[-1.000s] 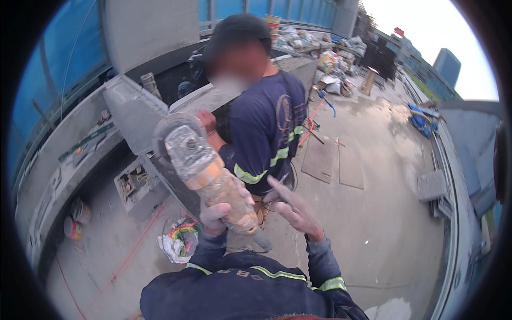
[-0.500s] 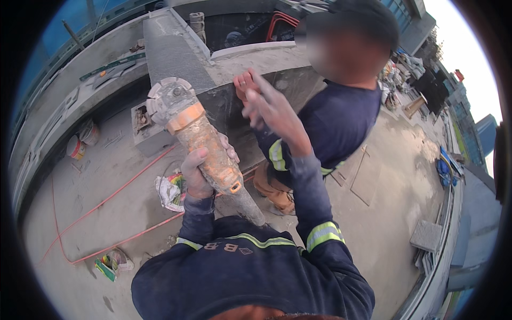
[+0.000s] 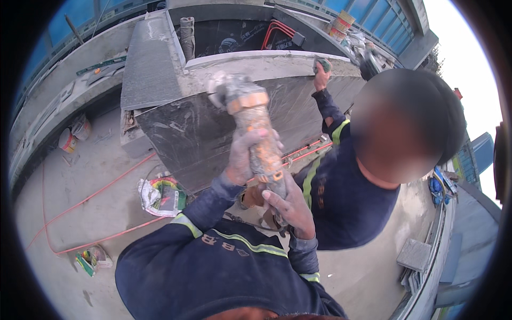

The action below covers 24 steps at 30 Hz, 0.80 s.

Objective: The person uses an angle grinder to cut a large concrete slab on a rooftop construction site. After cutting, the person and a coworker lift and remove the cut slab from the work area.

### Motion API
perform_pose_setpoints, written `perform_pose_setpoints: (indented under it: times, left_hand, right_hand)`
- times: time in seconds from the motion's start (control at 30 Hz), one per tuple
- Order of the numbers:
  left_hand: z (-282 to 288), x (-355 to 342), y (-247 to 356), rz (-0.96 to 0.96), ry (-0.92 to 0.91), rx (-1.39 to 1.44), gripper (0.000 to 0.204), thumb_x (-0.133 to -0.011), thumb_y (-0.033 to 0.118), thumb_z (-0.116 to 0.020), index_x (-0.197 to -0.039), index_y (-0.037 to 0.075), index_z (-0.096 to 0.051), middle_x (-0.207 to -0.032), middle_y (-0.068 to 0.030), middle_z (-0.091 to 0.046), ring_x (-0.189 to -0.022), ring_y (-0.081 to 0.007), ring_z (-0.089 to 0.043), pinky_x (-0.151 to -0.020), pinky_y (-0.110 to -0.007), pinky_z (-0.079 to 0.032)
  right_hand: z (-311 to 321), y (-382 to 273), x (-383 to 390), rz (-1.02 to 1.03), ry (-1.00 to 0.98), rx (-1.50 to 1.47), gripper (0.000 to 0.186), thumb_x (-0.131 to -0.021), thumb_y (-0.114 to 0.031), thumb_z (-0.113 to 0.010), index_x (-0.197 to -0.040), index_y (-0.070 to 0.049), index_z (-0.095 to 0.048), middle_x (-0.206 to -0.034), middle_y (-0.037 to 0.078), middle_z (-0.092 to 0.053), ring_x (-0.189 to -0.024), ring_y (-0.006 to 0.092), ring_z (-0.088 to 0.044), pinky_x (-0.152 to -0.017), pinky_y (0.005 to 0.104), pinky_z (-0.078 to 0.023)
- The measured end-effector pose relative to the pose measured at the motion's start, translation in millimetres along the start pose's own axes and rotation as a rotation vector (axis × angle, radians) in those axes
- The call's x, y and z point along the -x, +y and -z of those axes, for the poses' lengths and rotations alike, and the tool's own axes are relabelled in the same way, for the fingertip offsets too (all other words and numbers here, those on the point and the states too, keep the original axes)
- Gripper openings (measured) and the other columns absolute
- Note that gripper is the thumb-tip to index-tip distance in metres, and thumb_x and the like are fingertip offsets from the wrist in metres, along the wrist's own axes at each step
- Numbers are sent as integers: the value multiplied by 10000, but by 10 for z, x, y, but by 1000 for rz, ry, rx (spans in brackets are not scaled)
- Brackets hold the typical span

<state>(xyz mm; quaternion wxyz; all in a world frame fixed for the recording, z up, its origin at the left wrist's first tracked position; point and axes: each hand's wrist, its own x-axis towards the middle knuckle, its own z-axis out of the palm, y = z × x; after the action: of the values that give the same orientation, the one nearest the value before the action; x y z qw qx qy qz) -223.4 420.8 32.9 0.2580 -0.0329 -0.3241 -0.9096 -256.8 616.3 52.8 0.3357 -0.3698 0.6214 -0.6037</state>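
An orange angle grinder [image 3: 258, 118], caked with grey dust, is held up in front of my chest, its disc [image 3: 217, 89] blurred at the upper left end. My left hand [image 3: 242, 159] wraps round the middle of its body. Behind it, my right hand [image 3: 293, 208] closes on the narrow rear end. Beyond the disc stands a low wall faced with dark stone slabs [image 3: 176, 141]. At my right, a co-worker in a dark blue jacket [image 3: 346, 205] reaches a hand [image 3: 321, 79] to the wall's top, holding a small dark greenish-grey thing I cannot make out.
Red hoses [image 3: 101, 188] run over the concrete floor at the left, past a crumpled printed sack [image 3: 160, 196] and a smaller torn bag [image 3: 93, 260]. Two buckets [image 3: 68, 140] stand farther left. Stone slabs [image 3: 414, 255] are stacked at the right edge.
My right hand has come down from mid-air onto the grinder's rear end. The grinder has shifted right. The co-worker has moved right and now reaches to the wall's top.
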Motion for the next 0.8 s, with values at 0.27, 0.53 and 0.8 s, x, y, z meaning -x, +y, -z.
perform_pose_setpoints:
  times: [0.27, 0.53, 0.8]
  left_hand:
    - [-886, -650, -902, 209, -140, 210, 356, -954, 242, -719, -1173, -34, -663, -1015, -159, -733, -902, -256, -765, -755, -385, -657]
    - [-1488, -1453, -1161, 84, -301, 255, 373, -983, 276, -738, -1184, -30, -666, -997, -155, -730, -888, -239, -772, -780, -353, -663]
    - [-797, -1962, -1158, 29, -21, 13, 301, -909, 169, -755, -1099, -55, -690, -967, -169, -749, -839, -231, -770, -754, -355, -648]
  right_hand:
    - [897, -160, 380, -6, 340, 109, 521, -1013, -175, -747, -1447, 11, -527, -960, 36, -688, -629, 61, -578, -552, 240, -471]
    - [1456, -628, 110, 31, 480, 210, 579, -1029, -133, -716, -1537, 12, -481, -924, 18, -663, -597, 45, -551, -513, 226, -439]
    - [1833, -70, -942, 107, 372, 493, 686, -994, -175, -756, -1581, 11, -453, -1113, 96, -688, -801, 137, -632, -694, 300, -514]
